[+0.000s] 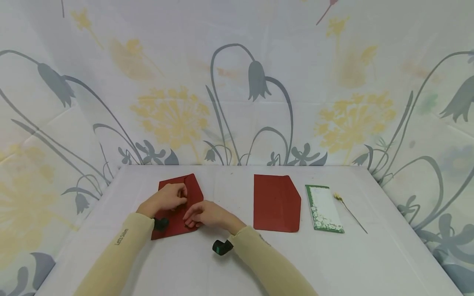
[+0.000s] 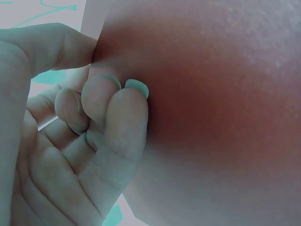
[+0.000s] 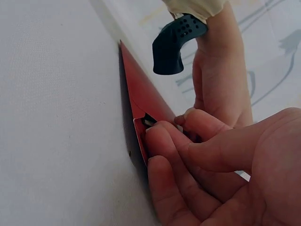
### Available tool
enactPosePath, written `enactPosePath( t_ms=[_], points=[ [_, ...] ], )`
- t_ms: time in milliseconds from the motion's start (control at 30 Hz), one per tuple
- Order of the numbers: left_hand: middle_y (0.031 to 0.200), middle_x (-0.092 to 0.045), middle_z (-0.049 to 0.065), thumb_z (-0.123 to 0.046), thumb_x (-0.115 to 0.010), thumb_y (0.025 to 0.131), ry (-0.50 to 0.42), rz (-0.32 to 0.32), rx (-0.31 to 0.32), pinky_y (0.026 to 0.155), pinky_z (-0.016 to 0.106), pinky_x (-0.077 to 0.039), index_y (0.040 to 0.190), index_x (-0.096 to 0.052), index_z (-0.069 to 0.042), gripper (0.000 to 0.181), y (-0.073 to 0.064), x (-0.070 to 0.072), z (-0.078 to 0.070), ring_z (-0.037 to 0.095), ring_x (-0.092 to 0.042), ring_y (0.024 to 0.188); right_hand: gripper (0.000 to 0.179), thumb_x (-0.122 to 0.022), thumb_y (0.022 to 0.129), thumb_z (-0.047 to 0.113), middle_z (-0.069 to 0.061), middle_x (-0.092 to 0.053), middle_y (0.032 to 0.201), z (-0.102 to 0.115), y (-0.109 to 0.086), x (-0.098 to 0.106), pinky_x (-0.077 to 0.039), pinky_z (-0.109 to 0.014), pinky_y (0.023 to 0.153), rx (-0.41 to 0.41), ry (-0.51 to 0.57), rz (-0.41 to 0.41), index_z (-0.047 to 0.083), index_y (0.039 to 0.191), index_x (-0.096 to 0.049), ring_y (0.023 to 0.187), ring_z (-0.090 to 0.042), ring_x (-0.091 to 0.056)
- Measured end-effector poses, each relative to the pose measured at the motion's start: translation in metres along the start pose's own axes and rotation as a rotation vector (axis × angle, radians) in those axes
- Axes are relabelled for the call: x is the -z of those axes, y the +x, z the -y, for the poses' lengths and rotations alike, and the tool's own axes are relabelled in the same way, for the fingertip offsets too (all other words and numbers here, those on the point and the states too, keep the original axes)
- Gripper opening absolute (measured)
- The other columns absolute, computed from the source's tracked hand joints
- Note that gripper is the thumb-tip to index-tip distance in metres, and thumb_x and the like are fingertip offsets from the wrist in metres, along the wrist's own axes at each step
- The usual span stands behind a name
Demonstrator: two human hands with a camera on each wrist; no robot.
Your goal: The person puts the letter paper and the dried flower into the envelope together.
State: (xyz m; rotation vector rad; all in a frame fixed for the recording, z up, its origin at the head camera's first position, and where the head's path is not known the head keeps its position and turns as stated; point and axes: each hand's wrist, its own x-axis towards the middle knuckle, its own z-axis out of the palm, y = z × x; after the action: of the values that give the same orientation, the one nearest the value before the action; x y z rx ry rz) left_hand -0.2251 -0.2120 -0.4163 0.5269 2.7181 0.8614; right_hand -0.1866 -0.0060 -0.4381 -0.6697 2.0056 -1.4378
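A red envelope (image 1: 194, 191) lies on the left of the table under both hands, its pointed flap side to the right. My left hand (image 1: 167, 200) is over its upper middle. In the left wrist view, the thumb and curled fingers (image 2: 127, 127) pinch an edge of the reddish paper, which fills the right side. My right hand (image 1: 211, 213) grips the lower right part of the envelope by the flap. In the right wrist view its fingertips sit at a slightly parted edge of the red envelope (image 3: 141, 94), where a small dark gap shows.
A second red envelope (image 1: 275, 203) lies flat right of the hands. Beside it is a white card (image 1: 326, 205) with a green floral border, then a yellow dried flower (image 1: 349, 211) on a thin stem. A flower-printed cloth (image 1: 237, 123) hangs behind the white table (image 1: 237, 271).
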Motion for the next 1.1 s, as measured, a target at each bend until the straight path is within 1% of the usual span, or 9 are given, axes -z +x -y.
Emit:
enactPosePath(
  t_ms=[100, 200, 300, 400, 533, 667, 767, 900, 1100],
  points=[
    [0.065, -0.053, 0.003, -0.007, -0.066, 0.09, -0.008, -0.005, -0.013, 0.055, 0.031, -0.049, 0.092, -0.059, -0.008, 0.007, 0.0, -0.001, 0.001, 0.016, -0.055, 0.05, 0.026, -0.05, 0.095, -0.006, -0.001, -0.073, 0.092, 0.0, -0.003, 0.005, -0.055, -0.027, 0.076, 0.014, -0.016, 0.01, 0.003, 0.105, -0.072, 0.082, -0.013, -0.068],
    [0.066, -0.053, 0.003, -0.009, -0.068, 0.09, -0.021, -0.009, -0.027, 0.055, 0.032, -0.05, 0.093, -0.059, -0.008, 0.009, 0.0, -0.002, 0.003, 0.016, -0.055, 0.051, 0.029, -0.049, 0.095, -0.007, 0.0, -0.073, 0.093, -0.001, -0.007, 0.011, -0.054, -0.027, 0.077, 0.026, -0.042, -0.004, 0.005, 0.106, -0.073, 0.084, -0.012, -0.069],
    [0.067, -0.053, 0.003, -0.009, -0.069, 0.09, -0.043, -0.006, -0.035, 0.055, 0.032, -0.051, 0.095, -0.06, -0.007, 0.011, -0.001, -0.002, 0.005, 0.017, -0.056, 0.052, 0.03, -0.048, 0.095, -0.007, -0.001, -0.074, 0.094, -0.001, -0.012, 0.017, -0.054, -0.028, 0.078, 0.039, -0.056, -0.021, 0.006, 0.106, -0.073, 0.086, -0.014, -0.07],
    [0.068, -0.053, 0.004, -0.01, -0.069, 0.091, -0.065, -0.004, -0.031, 0.055, 0.032, -0.052, 0.096, -0.059, -0.007, 0.011, -0.001, -0.003, 0.005, 0.018, -0.056, 0.054, 0.031, -0.047, 0.096, -0.007, -0.002, -0.074, 0.096, -0.002, -0.018, 0.025, -0.054, -0.029, 0.079, 0.04, -0.056, -0.028, 0.007, 0.107, -0.073, 0.088, -0.017, -0.07],
    [0.068, -0.053, 0.003, -0.01, -0.068, 0.092, -0.072, -0.004, -0.026, 0.055, 0.031, -0.051, 0.096, -0.059, -0.008, 0.01, -0.002, -0.003, 0.005, 0.017, -0.056, 0.054, 0.03, -0.048, 0.097, -0.005, -0.003, -0.073, 0.099, -0.002, -0.027, 0.038, -0.054, -0.03, 0.08, 0.027, -0.049, -0.044, 0.006, 0.111, -0.072, 0.092, -0.019, -0.07],
    [0.068, -0.054, 0.003, -0.009, -0.067, 0.092, -0.072, -0.006, -0.041, 0.056, 0.032, -0.05, 0.097, -0.059, -0.008, 0.01, -0.004, -0.002, 0.004, 0.017, -0.055, 0.053, 0.027, -0.05, 0.098, -0.003, -0.003, -0.072, 0.098, -0.001, -0.036, 0.05, -0.053, -0.03, 0.082, 0.018, -0.069, -0.077, 0.002, 0.115, -0.07, 0.091, -0.017, -0.068],
    [0.069, -0.054, 0.002, -0.008, -0.067, 0.092, -0.055, -0.03, -0.081, 0.058, 0.032, -0.048, 0.097, -0.06, -0.007, 0.009, -0.006, -0.001, 0.002, 0.016, -0.053, 0.056, 0.026, -0.051, 0.098, -0.002, -0.004, -0.072, 0.098, -0.002, -0.041, 0.058, -0.054, -0.03, 0.082, 0.023, -0.087, -0.095, 0.001, 0.117, -0.069, 0.091, -0.016, -0.068],
    [0.071, -0.053, 0.0, -0.007, -0.067, 0.091, -0.041, -0.069, -0.126, 0.061, 0.031, -0.043, 0.095, -0.06, -0.008, 0.008, -0.006, -0.002, -0.001, 0.015, -0.05, 0.063, 0.025, -0.052, 0.098, -0.001, -0.007, -0.071, 0.1, -0.007, -0.049, 0.068, -0.054, -0.03, 0.083, 0.033, -0.09, -0.113, -0.001, 0.117, -0.068, 0.092, -0.018, -0.067],
    [0.075, -0.053, 0.0, -0.007, -0.066, 0.092, -0.076, -0.078, -0.152, 0.064, 0.032, -0.043, 0.095, -0.059, -0.01, 0.008, -0.005, -0.007, -0.011, 0.017, -0.049, 0.068, 0.022, -0.056, 0.098, 0.004, -0.009, -0.071, 0.101, -0.018, -0.066, 0.084, -0.054, -0.032, 0.084, 0.018, -0.111, -0.159, 0.002, 0.115, -0.069, 0.093, -0.024, -0.068]
  ],
)
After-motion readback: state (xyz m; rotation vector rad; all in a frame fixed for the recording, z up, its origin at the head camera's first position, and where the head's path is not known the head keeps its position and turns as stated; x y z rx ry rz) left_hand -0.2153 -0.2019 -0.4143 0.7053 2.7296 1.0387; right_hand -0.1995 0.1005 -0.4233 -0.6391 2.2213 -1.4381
